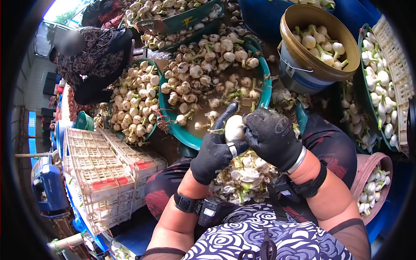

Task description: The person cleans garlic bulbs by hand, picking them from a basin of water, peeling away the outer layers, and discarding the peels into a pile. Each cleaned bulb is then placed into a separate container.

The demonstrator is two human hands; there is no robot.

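A white, peeled-looking garlic bulb [234,128] is gripped in my left hand [212,156], with its stem end toward the fingers. The hand wears a black glove and a metal band. My right hand [274,138], also in a black glove, is curled into a fist against the bulb's right side. Whatever lies inside its fingers is hidden. Below both hands, a heap of garlic skins and trimmings [245,175] fills the space between my legs. Just beyond them stands a teal tub [187,137] with unpeeled garlic bulbs [195,71] and murky water.
A bucket [288,32] of peeled bulbs stands front right, near a green basket [362,56] of white garlic. A pink bucket [357,182] with garlic is at my right. White plastic crates [97,173] stand at left. Another person [91,56] sits behind more garlic at upper left.
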